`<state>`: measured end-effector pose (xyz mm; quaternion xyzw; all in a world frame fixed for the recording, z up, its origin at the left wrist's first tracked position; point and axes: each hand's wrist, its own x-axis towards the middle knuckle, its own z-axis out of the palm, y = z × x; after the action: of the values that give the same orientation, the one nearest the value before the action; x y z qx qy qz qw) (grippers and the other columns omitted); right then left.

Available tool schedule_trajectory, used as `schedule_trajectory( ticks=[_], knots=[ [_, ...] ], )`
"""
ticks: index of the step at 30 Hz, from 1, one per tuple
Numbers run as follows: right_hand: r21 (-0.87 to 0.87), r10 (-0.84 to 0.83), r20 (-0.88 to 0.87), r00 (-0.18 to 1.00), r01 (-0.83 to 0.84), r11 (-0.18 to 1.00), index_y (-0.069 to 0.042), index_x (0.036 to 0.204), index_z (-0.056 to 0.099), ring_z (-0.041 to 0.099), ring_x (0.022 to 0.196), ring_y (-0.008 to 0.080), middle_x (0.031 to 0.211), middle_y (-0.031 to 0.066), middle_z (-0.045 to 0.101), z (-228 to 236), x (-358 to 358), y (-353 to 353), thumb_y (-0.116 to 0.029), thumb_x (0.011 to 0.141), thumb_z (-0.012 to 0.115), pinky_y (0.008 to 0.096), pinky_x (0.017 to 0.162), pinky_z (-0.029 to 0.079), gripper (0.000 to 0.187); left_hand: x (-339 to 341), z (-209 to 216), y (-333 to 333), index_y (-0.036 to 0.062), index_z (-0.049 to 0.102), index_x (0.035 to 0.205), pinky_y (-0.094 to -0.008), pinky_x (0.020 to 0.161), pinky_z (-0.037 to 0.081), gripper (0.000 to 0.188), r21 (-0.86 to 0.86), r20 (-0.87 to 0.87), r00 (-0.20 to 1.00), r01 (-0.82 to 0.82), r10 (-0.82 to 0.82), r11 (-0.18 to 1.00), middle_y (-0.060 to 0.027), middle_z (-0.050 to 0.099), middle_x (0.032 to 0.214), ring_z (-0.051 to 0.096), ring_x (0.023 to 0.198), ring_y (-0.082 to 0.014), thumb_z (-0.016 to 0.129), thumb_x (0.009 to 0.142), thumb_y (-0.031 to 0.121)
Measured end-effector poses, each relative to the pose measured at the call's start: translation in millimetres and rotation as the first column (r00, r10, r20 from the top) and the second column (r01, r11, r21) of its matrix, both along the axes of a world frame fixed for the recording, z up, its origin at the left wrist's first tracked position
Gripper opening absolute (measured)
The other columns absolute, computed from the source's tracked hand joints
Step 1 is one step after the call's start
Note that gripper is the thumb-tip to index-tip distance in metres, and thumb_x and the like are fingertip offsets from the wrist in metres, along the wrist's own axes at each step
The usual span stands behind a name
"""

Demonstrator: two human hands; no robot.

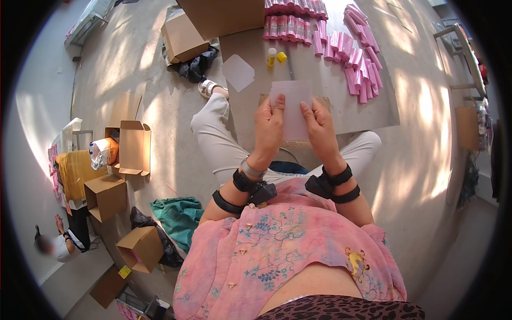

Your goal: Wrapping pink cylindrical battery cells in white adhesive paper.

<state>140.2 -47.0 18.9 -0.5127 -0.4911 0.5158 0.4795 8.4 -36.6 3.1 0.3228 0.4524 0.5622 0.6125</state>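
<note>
In the head view, a pale rectangular sheet (292, 118), thin, flat and smooth like paper, stands out in front of the seated person, over the near edge of a grey flat-topped work surface (368, 116); whether it is one layer or several, I cannot tell. The left hand (270, 128) is clamped on its left edge and the right hand (321, 125) on its right edge, each thumb pressed flat on the face, the other fingers largely hidden behind. Stiff brown cardboard (324, 101) juts out just beside and behind the sheet. Beyond it are a small yellow-and-white cylindrical bottle (271, 57) and, just beside that, a small yellow cap-like piece (281, 57); a loose white angular sheet (239, 73) lies to the left. Glossy pink plastic-wrapped cylindrical rolls (288, 29) stand in rows at the far side, while more pink rolls (362, 80) lie heaped to the right. Grey surface shows between the right hand and that heap, and the white-trousered knees flank the near edge, well apart.
</note>
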Motion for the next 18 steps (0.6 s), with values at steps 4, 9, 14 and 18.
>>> schedule_trajectory(
  ticks=[4, 9, 14, 18],
  knots=[
    [-0.006, 0.032, 0.015, 0.999, -0.031, 0.999, 0.002, 0.119, 0.064, 0.056, 0.087, 0.0058, 0.097, 0.0003, 0.066, -2, 1, 2, -0.019, 0.111, 0.051, 0.0241, 0.078, 0.049, 0.026, 0, -2, 1, 0.0006, 0.067, 0.115, -0.023, 0.07, 0.05, 0.037, 0.007, 0.008, 1.0, 0.003, -0.003, 1.0, 0.0007, 0.068, 0.093, 0.057, 0.081, -0.0042, 0.054, 0.111, 0.035],
    [-0.024, 0.059, -0.063, 0.996, -0.06, 0.998, 0.002, 0.119, 0.064, 0.055, 0.087, 0.0053, 0.096, 0.0002, 0.065, 3, -3, 2, -0.018, 0.11, 0.054, 0.0237, 0.077, 0.049, 0.024, -3, -7, 2, 0.0036, 0.064, 0.122, -0.0213, 0.075, 0.054, 0.038, 0.013, -0.006, 0.999, 0.039, -0.039, 0.999, 0.0, 0.069, 0.102, 0.063, 0.087, -0.0037, 0.052, 0.111, 0.038],
    [0.006, 0.051, -0.044, 0.998, -0.051, 0.999, 0.002, 0.121, 0.063, 0.056, 0.088, 0.0053, 0.097, 0.0003, 0.065, -2, -2, 4, -0.018, 0.11, 0.055, 0.0235, 0.079, 0.049, 0.024, -1, 3, 3, 0.0019, 0.067, 0.115, -0.0237, 0.074, 0.052, 0.031, 0.006, 0.104, 0.995, 0.002, -0.003, 1.0, -0.0001, 0.069, 0.098, 0.061, 0.085, -0.0048, 0.059, 0.109, 0.032],
    [-0.015, 0.093, -0.004, 0.996, -0.093, 0.996, 0.002, 0.125, 0.062, 0.059, 0.092, 0.0063, 0.102, 0.0026, 0.067, -2, 2, 4, -0.017, 0.11, 0.054, 0.0245, 0.081, 0.05, 0.025, -13, 12, 11, 0.0017, 0.067, 0.115, -0.0237, 0.077, 0.054, 0.03, -0.063, 0.215, 0.977, 0.016, -0.002, 0.998, -0.0013, 0.071, 0.101, 0.064, 0.088, -0.0058, 0.065, 0.105, 0.03]
  ],
)
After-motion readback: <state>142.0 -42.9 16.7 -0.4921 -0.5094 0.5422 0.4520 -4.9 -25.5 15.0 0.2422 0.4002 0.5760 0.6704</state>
